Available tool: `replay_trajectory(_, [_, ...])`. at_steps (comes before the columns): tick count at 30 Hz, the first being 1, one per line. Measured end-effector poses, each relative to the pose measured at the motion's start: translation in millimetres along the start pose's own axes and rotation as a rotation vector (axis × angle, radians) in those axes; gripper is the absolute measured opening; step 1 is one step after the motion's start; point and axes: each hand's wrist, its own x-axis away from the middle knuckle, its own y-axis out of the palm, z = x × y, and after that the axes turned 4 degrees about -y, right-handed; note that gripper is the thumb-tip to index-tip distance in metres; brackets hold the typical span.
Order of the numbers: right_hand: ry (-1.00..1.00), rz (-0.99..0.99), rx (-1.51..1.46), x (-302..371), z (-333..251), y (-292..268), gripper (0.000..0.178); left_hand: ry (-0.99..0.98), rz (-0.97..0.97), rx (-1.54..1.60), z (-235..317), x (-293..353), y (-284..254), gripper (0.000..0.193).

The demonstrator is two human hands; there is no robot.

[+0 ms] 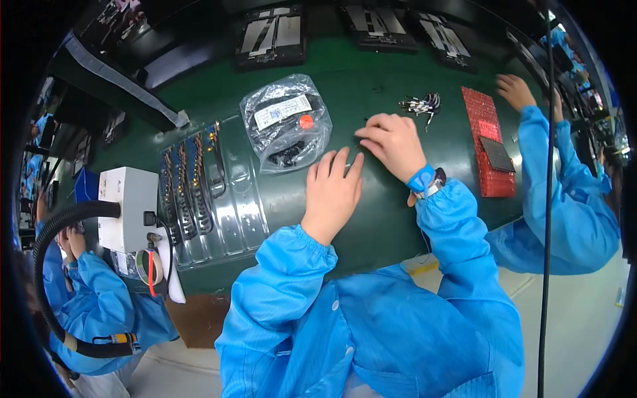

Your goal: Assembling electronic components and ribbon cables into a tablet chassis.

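Observation:
My left hand lies palm down over the green table, its fingers stretched and apart. Just beyond its fingertips is a clear plastic bag with a white label, an orange round sticker and small black parts inside. My right hand wears a blue wrist strap; its thumb and fingers are bent together beside the bag, and whatever they may hold is too small to make out. Farther right lies a bunch of small dark parts with silvery ends. A clear moulded tray on the left holds rows of dark strip-like parts.
A white box with a black hose stands at the left, beside a tape roll. Red bubble wrap bears a dark panel. Flat dark devices line the back. A co-worker's hand reaches in at right.

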Motion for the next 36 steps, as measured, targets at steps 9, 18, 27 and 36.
replay_trajectory(9, [0.055, -0.101, -0.127, -0.5, -3.0, 9.4, 0.013, 0.014, 0.066, 0.044, -0.1, -3.4, -9.4, 0.041])
replay_trajectory(18, [0.335, -0.096, -0.834, 4.1, -51.0, -1.2, 0.016, -0.267, 0.189, 0.702, -23.2, -6.8, -30.0, 0.021])
replay_trajectory(27, [0.205, -0.151, -0.619, 10.6, -53.7, -9.8, 0.014, -0.165, 0.231, 0.490, -23.3, -3.5, -24.4, 0.013])
replay_trajectory(36, [0.292, 0.036, -0.412, 5.9, 49.7, -82.9, 0.008, -0.120, 0.241, 0.530, -19.1, -2.8, -27.0, 0.017])
